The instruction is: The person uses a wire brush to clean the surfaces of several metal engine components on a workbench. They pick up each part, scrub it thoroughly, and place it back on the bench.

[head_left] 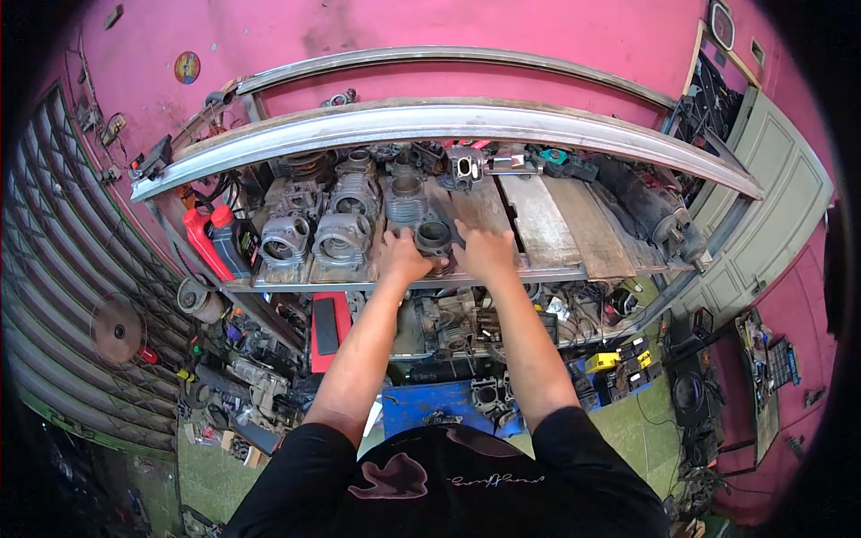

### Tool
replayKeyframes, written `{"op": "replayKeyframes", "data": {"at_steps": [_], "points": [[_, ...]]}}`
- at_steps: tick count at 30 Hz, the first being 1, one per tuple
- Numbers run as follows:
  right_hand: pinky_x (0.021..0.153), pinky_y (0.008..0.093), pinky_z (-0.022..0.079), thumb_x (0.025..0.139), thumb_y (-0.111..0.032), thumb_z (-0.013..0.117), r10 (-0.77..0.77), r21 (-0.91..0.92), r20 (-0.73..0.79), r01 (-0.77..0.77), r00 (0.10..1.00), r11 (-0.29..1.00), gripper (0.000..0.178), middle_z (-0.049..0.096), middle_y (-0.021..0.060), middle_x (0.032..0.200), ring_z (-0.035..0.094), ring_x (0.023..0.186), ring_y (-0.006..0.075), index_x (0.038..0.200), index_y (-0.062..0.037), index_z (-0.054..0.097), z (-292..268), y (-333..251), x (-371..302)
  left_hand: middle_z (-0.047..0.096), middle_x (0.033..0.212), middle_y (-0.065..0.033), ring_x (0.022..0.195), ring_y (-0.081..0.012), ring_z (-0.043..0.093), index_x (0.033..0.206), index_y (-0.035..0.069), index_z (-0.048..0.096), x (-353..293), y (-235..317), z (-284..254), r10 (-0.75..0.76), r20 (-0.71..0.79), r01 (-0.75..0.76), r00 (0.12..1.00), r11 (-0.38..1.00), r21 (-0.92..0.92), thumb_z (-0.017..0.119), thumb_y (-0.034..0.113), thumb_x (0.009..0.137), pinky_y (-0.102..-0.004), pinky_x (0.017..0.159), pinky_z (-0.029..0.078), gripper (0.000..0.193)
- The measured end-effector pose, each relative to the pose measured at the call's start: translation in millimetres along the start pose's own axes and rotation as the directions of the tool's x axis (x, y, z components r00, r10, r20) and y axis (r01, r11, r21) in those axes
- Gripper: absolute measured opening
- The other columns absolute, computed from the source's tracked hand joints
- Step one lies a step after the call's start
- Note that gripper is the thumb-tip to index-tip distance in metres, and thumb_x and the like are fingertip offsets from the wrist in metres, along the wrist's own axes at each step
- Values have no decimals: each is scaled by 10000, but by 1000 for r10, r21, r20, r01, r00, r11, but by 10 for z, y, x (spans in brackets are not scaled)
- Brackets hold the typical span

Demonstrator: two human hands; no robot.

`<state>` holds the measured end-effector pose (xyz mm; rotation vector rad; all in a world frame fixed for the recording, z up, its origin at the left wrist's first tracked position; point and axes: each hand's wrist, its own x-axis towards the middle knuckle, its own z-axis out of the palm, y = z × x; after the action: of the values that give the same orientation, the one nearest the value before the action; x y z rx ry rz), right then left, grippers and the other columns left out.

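A dark metal engine cylinder (434, 235) with a round open bore stands at the front edge of the shelf. My left hand (404, 257) is closed on its left side, and from the right my right hand (485, 255) grips it near the base. Its lower part is partly covered by my fingers. Just behind it is a lighter finned cylinder (406, 203). To the left, grey engine casings (341, 238) with round openings sit in rows. A small metal part with an oval port (465, 170) lies farther back.
Bare wooden planks (547, 220) form the shelf to the right, with a dark cylindrical part (641, 206) beyond them. Red and black bottles (208, 242) stand at the left end. A metal rail (448, 119) crosses above the parts. Below is a lower shelf of mixed parts (448, 321).
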<state>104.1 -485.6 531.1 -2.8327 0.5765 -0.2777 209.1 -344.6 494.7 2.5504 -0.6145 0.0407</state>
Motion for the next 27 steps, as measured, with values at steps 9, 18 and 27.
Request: {"op": "replayKeyframes", "data": {"at_steps": [9,18,27], "points": [[1003,550,404,940,-347,652,-22,-81,-276,-1,961,997,576,783,198,948,759,899,363,1456,-92,619,356,-25,-478,724,1151,-252,1170,-433,629,1182,-10,594,-8,-39,211,53,-85,-53,995,999,4,976,514,619,-490,1008,515,859],[1007,551,441,964,-371,646,-95,-136,-185,71,978,988,556,777,179,1123,718,1102,359,1463,-127,618,85,109,-504,689,1105,-214,1114,-413,601,1121,21,627,-82,-68,369,91,-231,-105,969,993,-47,966,439,668,-476,931,527,703],[1041,575,438,984,-363,627,-31,79,-69,36,997,996,586,767,210,1120,718,1106,389,1526,-149,558,75,336,-148,703,1077,-221,1080,-415,622,1104,17,641,-98,-4,390,157,-241,-183,958,979,-88,973,402,663,-487,919,524,673]]}}
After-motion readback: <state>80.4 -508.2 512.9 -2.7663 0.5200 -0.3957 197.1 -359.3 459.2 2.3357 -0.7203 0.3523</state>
